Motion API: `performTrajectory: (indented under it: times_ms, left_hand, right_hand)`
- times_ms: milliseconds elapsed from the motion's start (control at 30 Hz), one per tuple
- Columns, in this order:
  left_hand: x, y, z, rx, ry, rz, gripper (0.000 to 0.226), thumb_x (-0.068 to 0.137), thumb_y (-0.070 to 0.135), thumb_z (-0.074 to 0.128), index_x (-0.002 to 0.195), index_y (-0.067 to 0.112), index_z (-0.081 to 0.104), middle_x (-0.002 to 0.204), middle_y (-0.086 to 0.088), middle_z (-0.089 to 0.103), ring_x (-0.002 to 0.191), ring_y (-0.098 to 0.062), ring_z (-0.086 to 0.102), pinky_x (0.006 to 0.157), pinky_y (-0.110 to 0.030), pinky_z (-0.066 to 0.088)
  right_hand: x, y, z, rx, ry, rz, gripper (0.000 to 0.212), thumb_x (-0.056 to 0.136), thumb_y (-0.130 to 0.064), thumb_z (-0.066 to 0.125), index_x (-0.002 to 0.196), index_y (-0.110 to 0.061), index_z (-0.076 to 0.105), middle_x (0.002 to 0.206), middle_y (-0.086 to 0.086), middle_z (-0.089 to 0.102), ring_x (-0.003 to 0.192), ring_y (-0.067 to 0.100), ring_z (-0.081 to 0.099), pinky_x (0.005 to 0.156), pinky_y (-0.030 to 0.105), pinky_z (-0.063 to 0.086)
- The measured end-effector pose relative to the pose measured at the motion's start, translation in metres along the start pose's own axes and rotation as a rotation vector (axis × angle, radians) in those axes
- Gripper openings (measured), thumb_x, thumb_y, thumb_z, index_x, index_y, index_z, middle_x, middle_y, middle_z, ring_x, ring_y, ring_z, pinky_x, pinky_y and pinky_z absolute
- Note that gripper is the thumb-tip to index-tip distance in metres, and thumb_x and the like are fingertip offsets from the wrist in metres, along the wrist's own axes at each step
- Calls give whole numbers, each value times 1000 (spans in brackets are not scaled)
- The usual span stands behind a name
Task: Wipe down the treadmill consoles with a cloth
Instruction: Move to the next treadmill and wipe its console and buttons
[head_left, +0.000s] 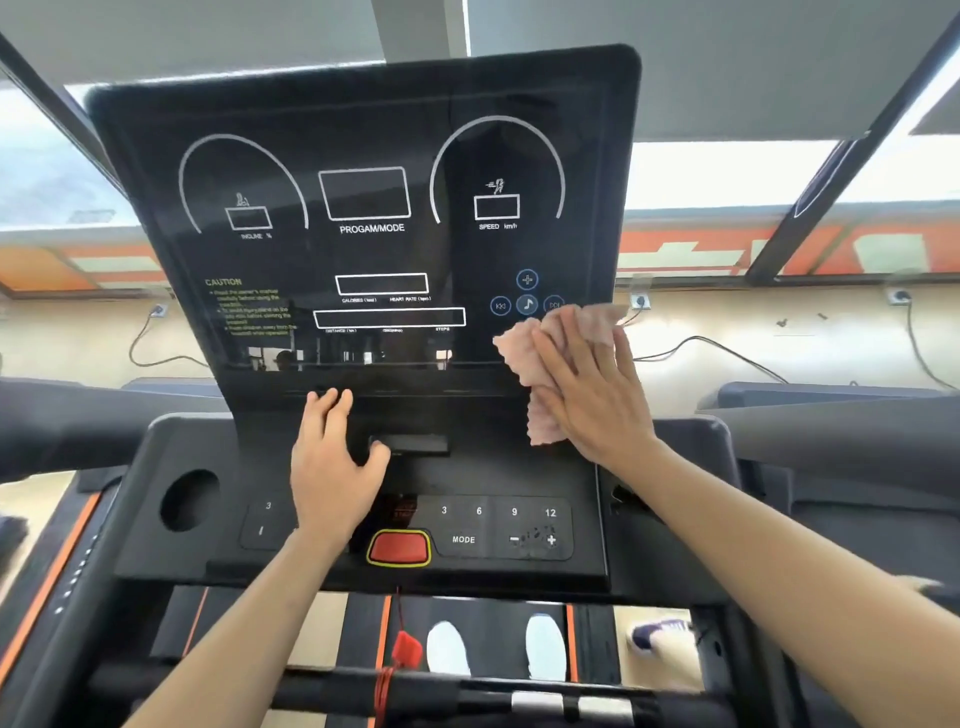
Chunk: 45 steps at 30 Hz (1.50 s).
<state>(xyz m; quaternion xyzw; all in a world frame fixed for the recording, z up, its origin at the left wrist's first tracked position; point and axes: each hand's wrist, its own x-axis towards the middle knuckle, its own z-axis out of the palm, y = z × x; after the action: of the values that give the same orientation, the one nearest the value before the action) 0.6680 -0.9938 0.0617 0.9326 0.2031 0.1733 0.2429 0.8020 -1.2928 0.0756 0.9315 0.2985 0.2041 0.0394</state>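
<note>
Fingers (582, 338) of the person's right hand (592, 395) lie flat and spread, pressing a pale pink cloth (524, 358) against the lower right corner of the upright black display panel (363, 130), just below its round music buttons (527, 305). Part of the cloth hangs past the panel's bottom edge. Their left hand (332, 467) holds nothing; its fingers rest loosely open on the ledge where the panel meets the sloping button deck (519, 467), near the deck's middle. Nearer the person, the deck carries a red stop button (399, 547) and a strip of speed keys (498, 512). By my judgement the wiping is partway through: only the panel's lower right is being covered now, while the remaining panel, the deck and its keys likely need passes, and whether they are already clean cannot be told.
</note>
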Motion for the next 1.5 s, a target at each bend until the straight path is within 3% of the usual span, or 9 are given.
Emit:
performTrajectory:
  times_ms: [167,400,567,767,900,967,1133,1300,1500]
  left_hand:
    - [0,6,2,44,29,-13,65,81,15,77,142,9,57,153,-8,52,153,-27,33,114,-52,39]
    - [1,10,-3,108,9,-4,64,80,20,77,141,10,58,150,-9,55,151,-28,37,111,-52,42]
    - [1,6,-5,115,-20,2,65,82,20,76,143,11,55,152,-8,52,152,-27,34,114,-52,40]
    - [-1,5,-3,59,-26,-10,67,84,16,75,147,11,52,157,-7,47,155,-26,28,117,-49,35]
    - [-4,4,-2,52,-41,-1,72,85,17,74,152,12,47,161,-7,42,155,-26,28,118,-50,36]
    - [-6,3,-2,38,-56,-11,75,85,17,74,154,14,44,163,-5,39,154,-27,32,117,-51,39]
    - [-8,1,-5,48,-125,-8,85,84,18,74,159,19,34,168,-1,31,151,-29,37,114,-53,43]
    - [-5,-9,-13,48,-185,33,87,85,20,73,161,23,31,169,3,26,152,-23,35,113,-53,45]
    - [-4,-20,-20,-27,-212,105,88,85,18,74,161,25,30,169,7,24,152,-17,33,114,-44,44]
  right_hand:
    - [93,16,-62,28,166,164,72,104,-63,25,162,-21,14,167,19,16,149,45,24,123,60,13]
    - [163,41,-116,46,253,221,76,100,-69,24,161,-24,20,166,19,23,151,44,24,123,64,13]
    - [119,29,-85,33,206,181,72,105,-59,25,161,-15,14,168,16,18,149,41,29,123,60,18]
    - [27,4,-22,53,44,15,70,108,-50,29,162,-12,4,170,14,4,153,37,16,124,59,6]
    - [-18,-7,2,33,-26,-43,68,107,-47,37,161,-13,14,170,13,4,149,36,12,123,57,11]
    - [-30,-10,6,59,-44,-74,66,106,-46,39,160,-15,18,170,11,9,148,38,20,122,58,13]
    - [-38,-19,12,67,-92,-172,71,107,-42,38,162,-13,4,171,8,-1,156,34,9,124,60,4]
    - [-19,-43,13,105,-91,-259,62,106,-32,30,162,-13,10,171,4,7,156,31,14,126,53,5]
    - [0,-87,11,123,-114,-208,68,104,-31,39,162,-13,8,171,3,2,157,30,8,127,53,1]
